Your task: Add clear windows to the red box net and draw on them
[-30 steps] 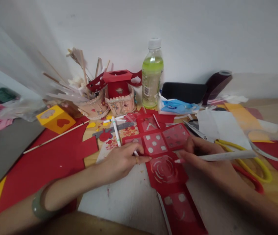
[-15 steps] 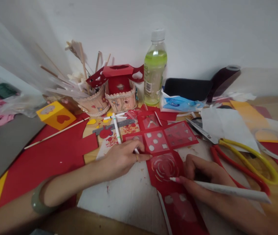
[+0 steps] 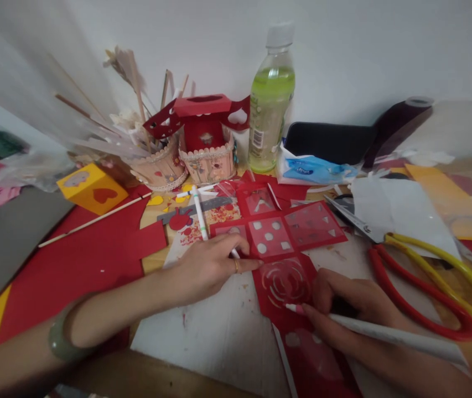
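Note:
A white marker (image 3: 397, 334) with a pinkish tip is in my right hand (image 3: 356, 309), its fingers closed round it. Its tip meets the red paper cutout (image 3: 294, 256) at the lower edge of a panel with a swirl of curved slits (image 3: 286, 283). The fingers of my left hand (image 3: 211, 265) pinch a slim white piece (image 3: 234, 253) like a pen cap, mostly hidden. That hand's index finger rests on the paper's left edge. Just beyond it lies a white marker with green bands (image 3: 200, 213), its near end hidden behind the hand.
Scissors (image 3: 422, 282) with red and yellow handles lie beside my right hand. At the back stand a green drink bottle (image 3: 272, 110), decorated baskets (image 3: 207, 166), a tissue pack (image 3: 314, 168) and a black phone (image 3: 331, 145). Left are red paper (image 3: 82, 271) and a yellow box (image 3: 92, 188).
The view has shifted slightly. The marker tip in my right hand has moved a little down and left around the swirl. My left hand stays in place on the paper.

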A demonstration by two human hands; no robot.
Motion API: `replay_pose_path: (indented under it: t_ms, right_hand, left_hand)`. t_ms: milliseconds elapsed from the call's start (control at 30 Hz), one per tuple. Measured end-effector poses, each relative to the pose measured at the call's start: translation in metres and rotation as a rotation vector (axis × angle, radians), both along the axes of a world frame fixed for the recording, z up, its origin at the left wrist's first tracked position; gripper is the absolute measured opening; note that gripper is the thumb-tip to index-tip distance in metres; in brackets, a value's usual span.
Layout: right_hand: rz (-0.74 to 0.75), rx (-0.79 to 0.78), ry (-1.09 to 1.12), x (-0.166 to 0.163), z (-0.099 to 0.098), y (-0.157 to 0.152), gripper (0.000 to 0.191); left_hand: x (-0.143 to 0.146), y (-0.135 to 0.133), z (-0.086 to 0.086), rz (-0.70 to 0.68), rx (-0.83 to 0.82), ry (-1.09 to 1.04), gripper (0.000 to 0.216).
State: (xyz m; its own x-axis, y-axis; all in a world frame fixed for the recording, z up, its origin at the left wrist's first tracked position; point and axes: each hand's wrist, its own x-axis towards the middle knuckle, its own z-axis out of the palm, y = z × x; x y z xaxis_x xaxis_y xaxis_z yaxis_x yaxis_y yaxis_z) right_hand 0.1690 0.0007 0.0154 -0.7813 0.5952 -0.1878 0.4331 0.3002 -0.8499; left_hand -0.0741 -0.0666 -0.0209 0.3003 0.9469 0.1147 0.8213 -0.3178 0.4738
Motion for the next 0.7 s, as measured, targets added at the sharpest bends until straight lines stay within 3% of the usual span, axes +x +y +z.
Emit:
replay_pose_path:
  t_ms: [200,700]
  right_hand:
    - [0.012,-0.024,-0.015,0.001,0.003,0.001,0.024]
    - [-0.014,0.067,0.049,0.003,0.009,0.004,0.023]
  left_hand:
    - [0.0,0.0,-0.002,-0.014,0.051,0.001,0.019]
    - [0.0,0.0,0.0,0.001,-0.001,-0.039,0.018]
